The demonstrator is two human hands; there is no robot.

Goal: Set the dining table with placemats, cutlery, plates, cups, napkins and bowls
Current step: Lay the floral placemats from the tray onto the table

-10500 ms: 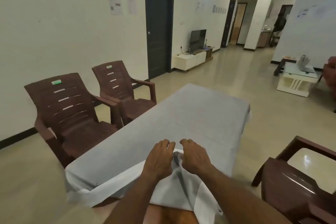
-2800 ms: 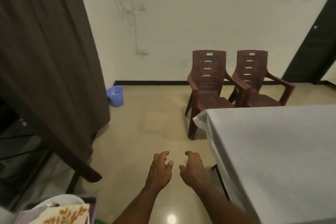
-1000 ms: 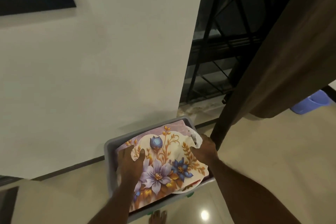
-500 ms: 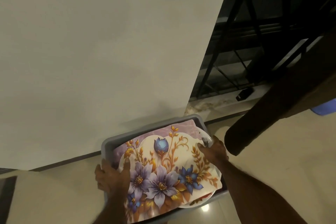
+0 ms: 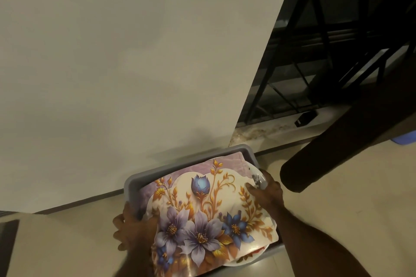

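My left hand point(image 5: 132, 229) curls round the left rim of the grey tub point(image 5: 135, 183); my right hand point(image 5: 266, 193) grips its right side, thumb lying on the floral placemats point(image 5: 202, 213) stacked on top. The tub sits low by the wall point(image 5: 135, 63). I should lift evenly, keeping it level so the mats and the cutlery point(image 5: 256, 179) beside my right fingers don't slide.

There are two hands, a left hand point(image 5: 132, 230) and a right hand point(image 5: 266, 192), one gray tub point(image 5: 144, 179), and one flowery mat point(image 5: 209, 216) on top.
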